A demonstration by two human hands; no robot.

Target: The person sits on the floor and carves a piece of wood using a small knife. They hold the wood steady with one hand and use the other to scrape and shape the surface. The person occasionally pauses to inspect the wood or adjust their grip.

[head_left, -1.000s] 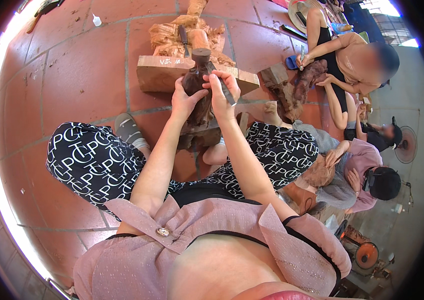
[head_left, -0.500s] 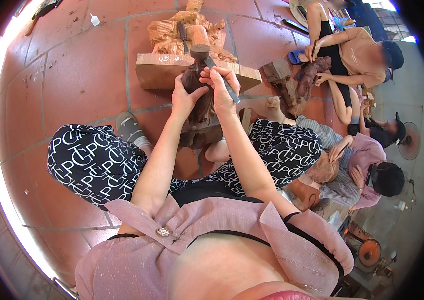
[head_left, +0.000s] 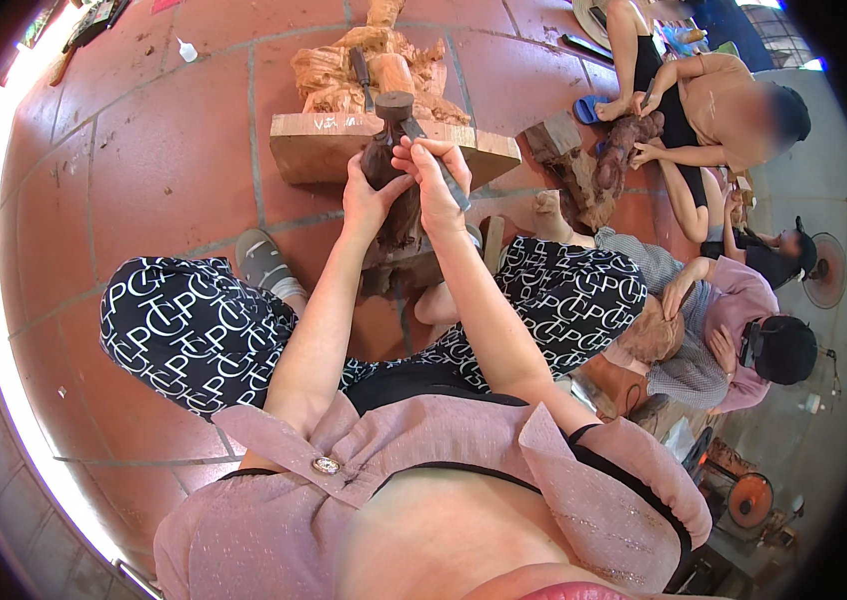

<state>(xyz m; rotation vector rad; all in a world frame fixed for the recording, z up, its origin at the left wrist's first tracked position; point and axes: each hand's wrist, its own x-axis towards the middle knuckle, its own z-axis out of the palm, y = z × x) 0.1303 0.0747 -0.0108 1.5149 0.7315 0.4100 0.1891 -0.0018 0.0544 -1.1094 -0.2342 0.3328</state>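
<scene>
In front of me stands a dark brown wood carving (head_left: 402, 222) with a round, flat top, on a rough dark block (head_left: 391, 273). My left hand (head_left: 368, 195) is closed around the carving's left side, thumb across its front. A slim dark grey hand tool (head_left: 456, 190) lies slantwise in my right hand (head_left: 434, 180), gripped between thumb and fingers. Its upper end reaches the carving just under the flat top; I cannot make out its working edge.
Behind it, a light orange wood carving (head_left: 369, 75) on a thick plank base (head_left: 309, 145) has a dark-handled tool (head_left: 361, 72) leaning on it. At right a co-worker (head_left: 734, 110) handles a reddish-brown carving (head_left: 629, 145); another (head_left: 734, 320) sits nearer. A fan (head_left: 750, 500) stands lower right.
Both hands keep their hold, and the tool has shifted slightly left against the carving. The nearer co-worker's upper hand has moved. The whole view has tilted a little.
</scene>
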